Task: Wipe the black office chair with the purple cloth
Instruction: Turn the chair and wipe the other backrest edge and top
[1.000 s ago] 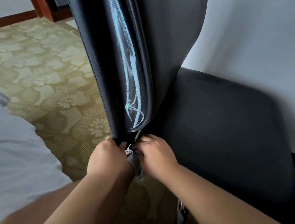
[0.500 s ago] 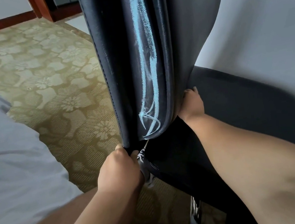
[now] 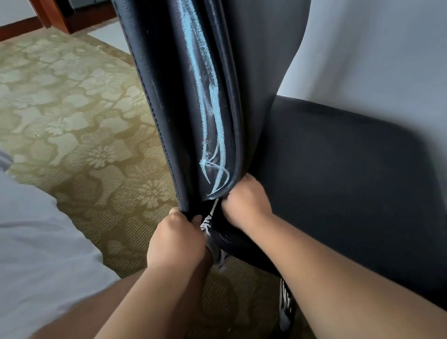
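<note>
The black office chair (image 3: 345, 182) stands in front of me, seen from its side. Its upright backrest (image 3: 177, 76) carries long light-blue chalk streaks (image 3: 208, 114) down its leather edge. My left hand (image 3: 174, 240) grips the bottom back corner of the backrest. My right hand (image 3: 244, 203) is closed on the backrest's lower front edge, just above the seat. A small white tag (image 3: 208, 224) hangs between the two hands. No purple cloth is in view.
A white wall (image 3: 397, 35) runs close behind the chair on the right. Patterned green-gold carpet (image 3: 54, 105) spreads to the left. Grey fabric (image 3: 14, 237) fills the lower left. The chair's chrome post (image 3: 285, 305) shows under the seat.
My right hand has come back from the seat crease to the backrest's lower edge, close to my left hand. My left hand has kept its grip.
</note>
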